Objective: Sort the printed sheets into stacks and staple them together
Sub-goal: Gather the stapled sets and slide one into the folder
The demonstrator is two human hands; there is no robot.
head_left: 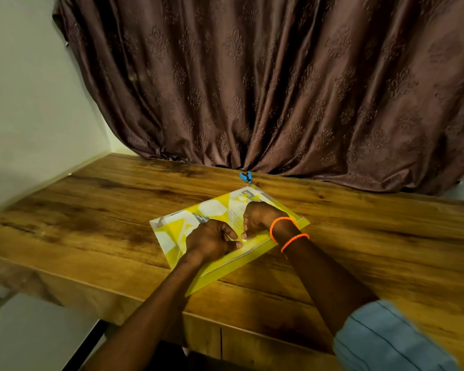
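Printed sheets (212,210) with a yellow, white and grey pattern lie inside a clear plastic folder (252,259) with a yellow back, set at an angle on the wooden bench (91,210), about midway across it and nearer the person's edge than the curtain. Left of the folder the bench top shows bare wood grain with dark streaks, and a pale wall (24,103) rises behind its left end. The left hand (212,241) rests on the near-left part of the folder with its fingers curled, thumb and fingertips meeting at the folder's long opening edge. Just beside it, the right hand (257,216) lies on the middle of the folder, fingers also curled, its fingertips pinching at the same spot, so the two hands come together almost touching; what small piece they pinch cannot be made out. Two orange bracelets (287,231) circle the right wrist, and a light blue sleeve (386,336) covers the upper part of that arm. Beyond the folder's far corner, a small blue stapler (245,176) sits at the foot of the brown patterned curtain (252,89), which hangs across the back of the bench.
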